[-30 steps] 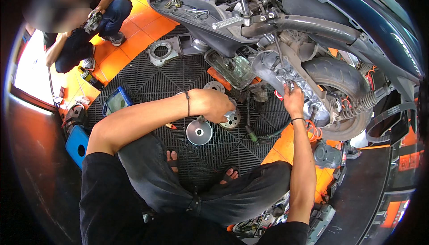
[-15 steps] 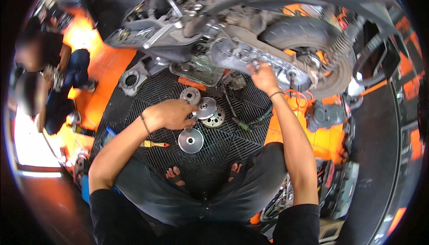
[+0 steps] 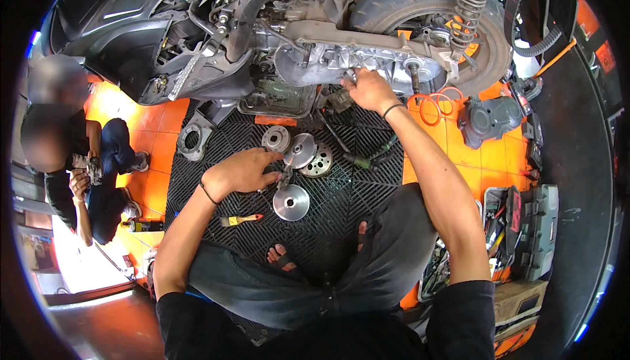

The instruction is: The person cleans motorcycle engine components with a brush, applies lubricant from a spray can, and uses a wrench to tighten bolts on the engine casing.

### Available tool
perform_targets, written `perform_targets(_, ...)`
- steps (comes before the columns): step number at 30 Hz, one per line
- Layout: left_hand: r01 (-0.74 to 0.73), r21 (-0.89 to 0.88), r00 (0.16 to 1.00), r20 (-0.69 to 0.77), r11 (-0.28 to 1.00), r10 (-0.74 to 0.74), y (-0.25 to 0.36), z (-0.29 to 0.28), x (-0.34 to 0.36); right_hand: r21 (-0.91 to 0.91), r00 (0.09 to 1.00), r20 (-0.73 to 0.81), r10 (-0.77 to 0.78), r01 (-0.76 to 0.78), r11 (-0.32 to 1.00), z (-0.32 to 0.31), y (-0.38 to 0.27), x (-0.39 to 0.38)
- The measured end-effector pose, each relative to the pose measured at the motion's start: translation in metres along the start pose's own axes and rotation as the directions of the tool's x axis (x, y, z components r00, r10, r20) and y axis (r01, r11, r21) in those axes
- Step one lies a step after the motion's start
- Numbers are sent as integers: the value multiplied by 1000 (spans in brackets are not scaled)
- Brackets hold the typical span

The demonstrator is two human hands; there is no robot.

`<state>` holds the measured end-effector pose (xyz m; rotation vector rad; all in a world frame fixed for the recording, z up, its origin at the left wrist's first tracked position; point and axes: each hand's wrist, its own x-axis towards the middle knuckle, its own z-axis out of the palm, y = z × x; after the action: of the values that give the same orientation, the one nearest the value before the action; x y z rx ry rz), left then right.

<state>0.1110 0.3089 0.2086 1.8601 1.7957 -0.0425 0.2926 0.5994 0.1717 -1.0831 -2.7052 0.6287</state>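
Head camera, please: what is the left hand doing?

It hangs palm-down, thumb and forefinger apart. The left hand point(image 3: 244, 171) has its fingertips at a shiny silver metal disc with a raised centre point(image 3: 302, 150), just to its right. A small dark piece point(image 3: 285, 177) sits by the thumb; I can't tell whether the fingers pinch it.

And the right hand?

Fingers bent, wrist high: the right hand point(image 3: 373, 91) reaches to a silver-grey cast-metal engine casing point(image 3: 394, 68) directly ahead of it. The fingertips meet around its lower edge, yet whether they grip anything is hidden.

What lies about the left hand?

A flat, polished silver disc with a central hole point(image 3: 289, 209) is just nearer the person, and a round silver plate with a ring of holes point(image 3: 321, 162) is partly under the raised disc. A yellow-handled paintbrush with a red tip point(image 3: 241, 219) is below the palm, all on a black ribbed rubber mat point(image 3: 354, 209).

How should such parts be handled?

I'd take each disc by the rim, fingers off the smooth faces, and lift it straight so it doesn't scrape its neighbour. At the casing, I'd use a light touch and watch for sharp edges
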Motion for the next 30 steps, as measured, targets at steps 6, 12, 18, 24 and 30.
perform_targets(6, -30, 4, 999, -18, 1000, 30, 2, 0, 5, 40, 996, -94, 11, -7, 999, -5, 3, -1)
perform_targets(12, -14, 0, 1000, -4, 1000, 14, 4, -1, 0, 24, 996, -61, 58, -57, 998, -10, -12, -6)
perform_targets(18, -27, 0, 999, -19, 1000, 27, 4, -1, -4, 217, 964, -265, 13, 46, 975, -10, -38, -16)
perform_targets(24, -9, -7, 1000, -1, 1000, 9, 9, -6, -5, 237, 983, -164, -82, 120, 964, -8, -56, -24)
perform_targets(30, 10, 7, 1000, 19, 1000, -10, 9, -6, -6, 200, 986, -126, -113, 137, 970, -9, -60, -24)
